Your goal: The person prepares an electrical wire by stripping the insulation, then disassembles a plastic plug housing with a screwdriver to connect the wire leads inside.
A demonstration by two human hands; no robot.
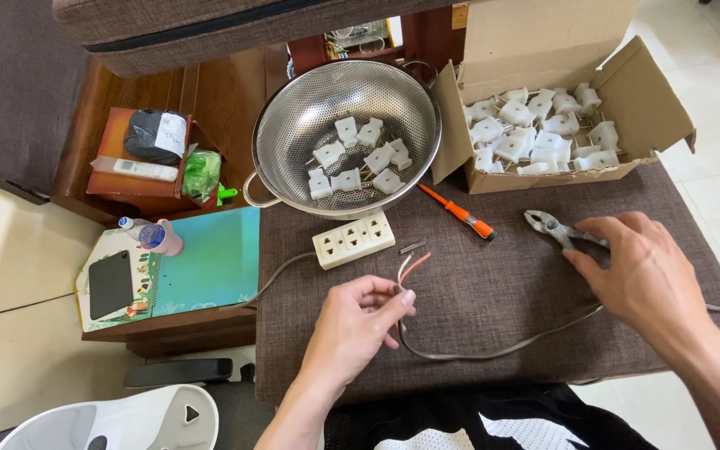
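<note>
Centre frame: left hand [358, 321] pinching grey cable [493, 348] below its stripped wires [412, 267]. Right of frame: right hand [639, 268] closed over pliers [553, 227]. Upper centre: colander [293, 137], power strip [353, 239], screwdriver [457, 212].

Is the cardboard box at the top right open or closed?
Open. The cardboard box has its flaps folded outward and upward, and many white plug pieces lying inside are plainly visible from above.
</note>
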